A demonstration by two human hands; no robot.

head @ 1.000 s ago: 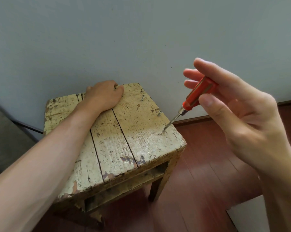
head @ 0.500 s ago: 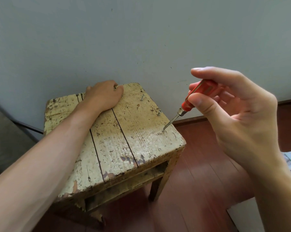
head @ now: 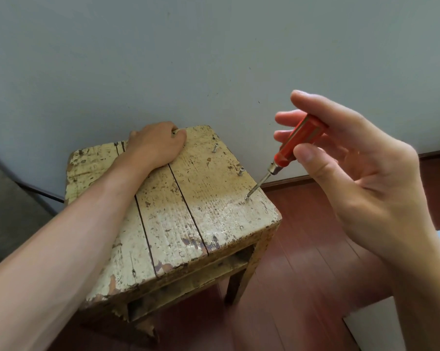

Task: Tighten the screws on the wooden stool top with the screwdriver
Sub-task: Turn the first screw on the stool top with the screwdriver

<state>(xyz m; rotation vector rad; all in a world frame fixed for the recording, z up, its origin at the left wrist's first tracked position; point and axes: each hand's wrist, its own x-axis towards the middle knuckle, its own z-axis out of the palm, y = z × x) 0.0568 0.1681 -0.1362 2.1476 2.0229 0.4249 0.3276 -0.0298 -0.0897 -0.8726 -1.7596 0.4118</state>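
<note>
Screwdriver [head: 284, 158], red-handled, sits with its tip in the head of the nearest screw [head: 246, 198] on the wooden stool top [head: 178, 211], close to that top's right edge and towards its front corner. We hold the handle in our right hand [head: 365, 173], the grip closed round it, with the thumb on the near side and the fingers over the far side. Our left hand [head: 155, 145] lies at the back edge of the stool top, its fingers curled over that edge to steady it.

We judge the work barely a third done. The nearest screw looks almost flush with the stool top, though we cannot tell whether it is fully home. Two more along the same right edge, the middle screw [head: 241, 171] and the far screw [head: 215, 148] towards the back, stand proud with their shanks showing and lean a little. Both are left to drive.

The screwdriver's long axis is tilted, not upright. Its tip points down and leftward onto the stool top, and its handle rises up and out beyond the right edge.
</note>
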